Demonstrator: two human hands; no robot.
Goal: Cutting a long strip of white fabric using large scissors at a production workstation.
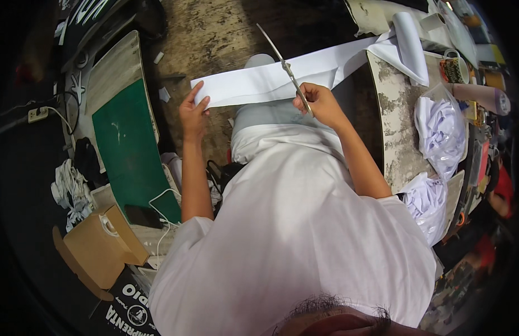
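A long white strip (231,87) of thin sheet material stretches across above my lap, a fold running along it. Its left end is pinched between the thumb and fingers of my left hand (193,115). To the right, the strip runs on to a loosely rolled white length (408,47) at the table's edge. My right hand (321,106) grips a pair of metal scissors (287,68) by the handles. The blades point up and away to the left, crossing over the strip, and look close together. Whether they touch the material I cannot tell.
At left is a table with a green mat (127,145), a dark phone (143,217) with a white cable, and an open cardboard box (99,243). The worn right table (391,123) bears plastic bags of white material (440,126) and a mug (454,70).
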